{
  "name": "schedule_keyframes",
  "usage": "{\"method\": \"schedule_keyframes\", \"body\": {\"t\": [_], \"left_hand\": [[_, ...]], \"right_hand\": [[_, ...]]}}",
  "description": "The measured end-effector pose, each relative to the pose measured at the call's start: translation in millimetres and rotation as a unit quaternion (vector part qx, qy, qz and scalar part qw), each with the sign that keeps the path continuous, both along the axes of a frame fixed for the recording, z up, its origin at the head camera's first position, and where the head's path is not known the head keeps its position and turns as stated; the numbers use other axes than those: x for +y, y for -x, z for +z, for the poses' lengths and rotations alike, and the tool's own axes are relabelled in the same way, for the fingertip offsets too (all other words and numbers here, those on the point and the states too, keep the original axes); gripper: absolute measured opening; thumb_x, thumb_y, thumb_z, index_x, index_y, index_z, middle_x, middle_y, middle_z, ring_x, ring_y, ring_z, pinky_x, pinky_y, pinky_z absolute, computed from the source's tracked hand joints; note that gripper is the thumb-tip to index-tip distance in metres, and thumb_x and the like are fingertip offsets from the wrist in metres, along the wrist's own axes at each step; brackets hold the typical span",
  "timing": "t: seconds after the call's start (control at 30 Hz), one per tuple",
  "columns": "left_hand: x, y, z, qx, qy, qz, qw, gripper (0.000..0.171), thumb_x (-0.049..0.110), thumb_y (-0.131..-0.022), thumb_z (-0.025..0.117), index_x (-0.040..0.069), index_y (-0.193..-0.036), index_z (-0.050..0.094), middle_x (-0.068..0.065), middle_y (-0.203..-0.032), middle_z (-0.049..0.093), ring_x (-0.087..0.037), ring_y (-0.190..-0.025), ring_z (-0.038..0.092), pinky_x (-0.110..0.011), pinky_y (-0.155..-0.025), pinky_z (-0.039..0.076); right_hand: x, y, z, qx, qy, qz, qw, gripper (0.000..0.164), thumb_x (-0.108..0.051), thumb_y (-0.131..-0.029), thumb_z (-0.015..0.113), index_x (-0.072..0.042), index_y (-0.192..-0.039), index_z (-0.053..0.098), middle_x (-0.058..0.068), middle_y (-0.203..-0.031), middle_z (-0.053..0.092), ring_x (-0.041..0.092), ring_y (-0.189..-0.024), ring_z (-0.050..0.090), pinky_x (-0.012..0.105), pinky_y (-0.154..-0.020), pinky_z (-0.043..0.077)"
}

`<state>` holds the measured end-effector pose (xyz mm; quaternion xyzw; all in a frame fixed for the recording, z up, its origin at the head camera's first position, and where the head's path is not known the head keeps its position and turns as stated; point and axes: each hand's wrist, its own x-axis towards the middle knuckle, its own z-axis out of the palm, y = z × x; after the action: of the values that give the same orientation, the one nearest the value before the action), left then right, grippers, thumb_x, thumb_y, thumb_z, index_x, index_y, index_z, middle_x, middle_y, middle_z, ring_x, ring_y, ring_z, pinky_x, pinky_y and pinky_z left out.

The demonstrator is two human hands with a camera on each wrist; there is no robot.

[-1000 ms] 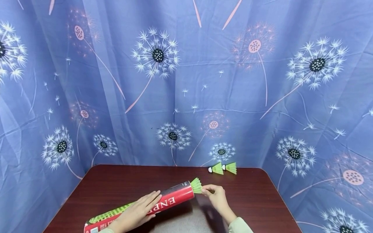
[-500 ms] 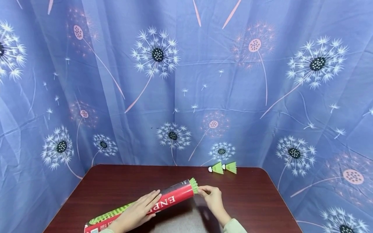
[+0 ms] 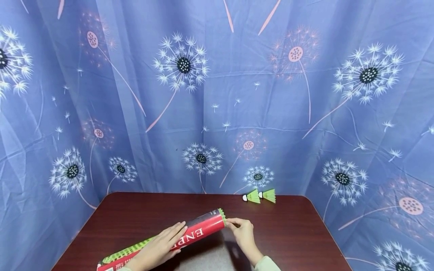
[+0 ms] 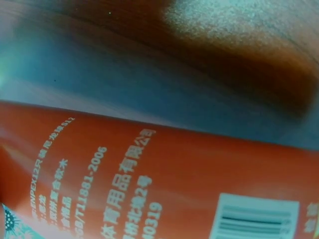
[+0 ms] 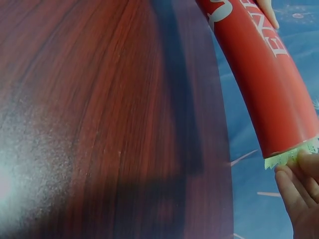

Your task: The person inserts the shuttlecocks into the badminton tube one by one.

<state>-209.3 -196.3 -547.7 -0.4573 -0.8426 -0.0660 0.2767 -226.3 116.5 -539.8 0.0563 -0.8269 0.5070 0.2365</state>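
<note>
A red and black shuttlecock tube [image 3: 203, 228] lies slantwise across the front of the table, its right end raised over a shadow. My left hand [image 3: 159, 246] grips it round the middle, fingers over the top and thumb on the near side. At the tube's right mouth, only the toothed skirt edge of a yellow-green shuttlecock [image 3: 222, 217] sticks out. Thumb and fingertips of my right hand [image 3: 243, 237] pinch that edge; the right wrist view shows the same shuttlecock rim [image 5: 284, 158] between tube and fingers. The left wrist view shows the printed tube wall [image 4: 184, 184], without the hand.
Two yellow-green shuttlecocks with white heads, a left one [image 3: 252, 196] and a right one [image 3: 269, 195], lie at the back edge of the dark wooden table [image 3: 142, 210]. A blue dandelion-print curtain [image 3: 217, 101] hangs behind the table and along both sides.
The shuttlecock has slid left into the tube, from most of its skirt showing to just the rim. My right hand has moved left with it; the left hand has stayed on the tube.
</note>
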Motion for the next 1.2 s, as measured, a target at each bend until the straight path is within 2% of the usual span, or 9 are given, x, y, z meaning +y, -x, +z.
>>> {"method": "schedule_keyframes", "body": {"t": [0.17,0.27,0.4,0.57,0.73,1.0,1.2], "left_hand": [[-1,-0.6,0.3,0.002,0.002,0.0,1.0,0.078,0.036,-0.081,0.077,0.005,-0.144,0.044,-0.012,-0.144,0.046,-0.026,-0.124,0.052,-0.033,-0.098,0.048],[0,0.5,0.1,0.009,-0.001,-0.004,1.0,0.074,0.038,-0.084,0.073,0.004,-0.143,0.044,-0.013,-0.144,0.047,-0.028,-0.123,0.053,-0.034,-0.097,0.048],[0,1.4,-0.3,0.008,0.0,-0.009,0.9999,0.077,0.037,-0.082,0.076,0.003,-0.143,0.044,-0.014,-0.143,0.048,-0.028,-0.123,0.053,-0.039,-0.093,0.051],[0,0.0,-0.2,-0.004,0.004,-0.006,1.0,0.08,0.036,-0.079,0.079,0.004,-0.144,0.043,-0.013,-0.142,0.048,-0.026,-0.123,0.053,-0.038,-0.092,0.052],[0,-0.7,-0.3,-0.011,0.007,-0.003,0.9999,0.082,0.035,-0.078,0.08,0.004,-0.144,0.042,-0.014,-0.143,0.048,-0.026,-0.124,0.052,-0.039,-0.092,0.052],[0,-0.4,-0.9,-0.003,0.009,0.005,0.9999,0.084,0.034,-0.075,0.083,0.005,-0.144,0.044,-0.012,-0.143,0.048,-0.026,-0.124,0.052,-0.036,-0.094,0.05],[-1,0.4,-2.1,-0.005,-0.001,-0.003,1.0,0.074,0.039,-0.085,0.072,0.005,-0.144,0.044,-0.012,-0.143,0.047,-0.026,-0.124,0.053,-0.038,-0.093,0.051]], "right_hand": [[-4,-0.7,0.8,0.008,-0.009,0.002,1.0,0.008,-0.007,-0.072,0.081,-0.01,-0.08,0.079,0.002,-0.076,0.074,0.002,-0.068,0.065,0.013,-0.056,0.048],[-6,-1.2,2.2,0.015,-0.013,0.002,1.0,0.008,-0.006,-0.073,0.08,-0.01,-0.08,0.079,0.003,-0.077,0.074,0.004,-0.069,0.066,0.014,-0.056,0.048],[-8,-3.1,2.6,0.024,-0.012,0.01,1.0,0.01,0.002,-0.075,0.077,-0.006,-0.081,0.078,0.005,-0.079,0.074,0.004,-0.069,0.066,0.015,-0.056,0.051],[-9,-6.0,-0.5,0.04,-0.025,0.031,0.998,0.019,0.014,-0.073,0.071,-0.002,-0.081,0.077,0.006,-0.078,0.073,0.002,-0.066,0.061,0.016,-0.053,0.05],[-7,-6.6,-2.7,0.051,-0.032,0.056,0.997,0.023,0.017,-0.074,0.067,-0.002,-0.083,0.077,0.005,-0.078,0.073,0.005,-0.068,0.063,0.016,-0.056,0.051],[3,-4.2,-5.3,0.079,-0.047,0.085,0.992,0.024,0.017,-0.074,0.067,-0.001,-0.086,0.076,0.007,-0.08,0.073,0.006,-0.071,0.065,0.017,-0.058,0.053],[21,4.0,-4.4,0.035,-0.02,0.116,0.992,0.019,0.016,-0.078,0.065,0.005,-0.091,0.073,0.015,-0.081,0.072,0.021,-0.071,0.07,0.021,-0.06,0.056]]}}
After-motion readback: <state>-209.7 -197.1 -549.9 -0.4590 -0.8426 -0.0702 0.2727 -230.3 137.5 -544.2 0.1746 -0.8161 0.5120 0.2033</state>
